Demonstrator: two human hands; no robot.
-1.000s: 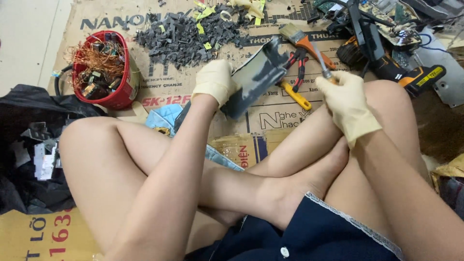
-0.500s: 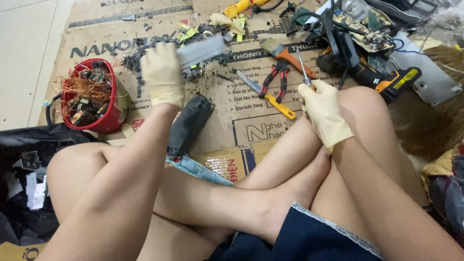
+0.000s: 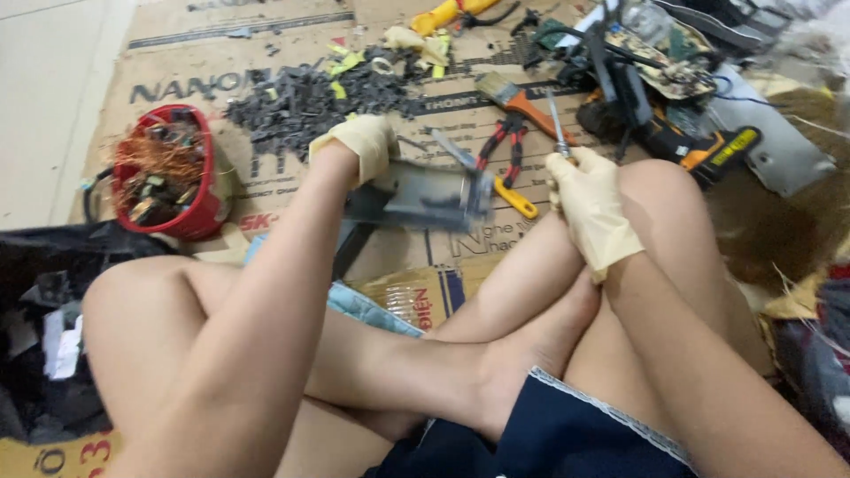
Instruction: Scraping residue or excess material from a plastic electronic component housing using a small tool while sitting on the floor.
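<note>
Here the grey metal casing (image 3: 421, 193) hangs in the air above the cardboard sheet (image 3: 266, 53), in front of the person's crossed legs. Its long axis runs roughly left to right across the view, nearly level, with the far end pointing toward the right hand; motion blur smears its edges, so finer detail cannot be told. The left hand (image 3: 359, 146), in a pale yellow glove, has its fingers closed around the casing's left end. The right hand (image 3: 589, 199), gloved the same, rests against the raised knee and is clenched on a screwdriver (image 3: 556, 124) whose thin shaft points up and away from the person, well clear of the casing.

On the cardboard just beyond the casing lie red-handled pliers (image 3: 505, 146) and a paintbrush with an orange handle (image 3: 518, 97). Farther out, a heap of small dark plastic scraps (image 3: 301, 102) spreads to the left. A red bowl (image 3: 190, 221) of copper wire and small parts stands at the left edge. To the right sits a tangle of tools and dark parts, among them a black and orange power tool (image 3: 708, 150).
</note>
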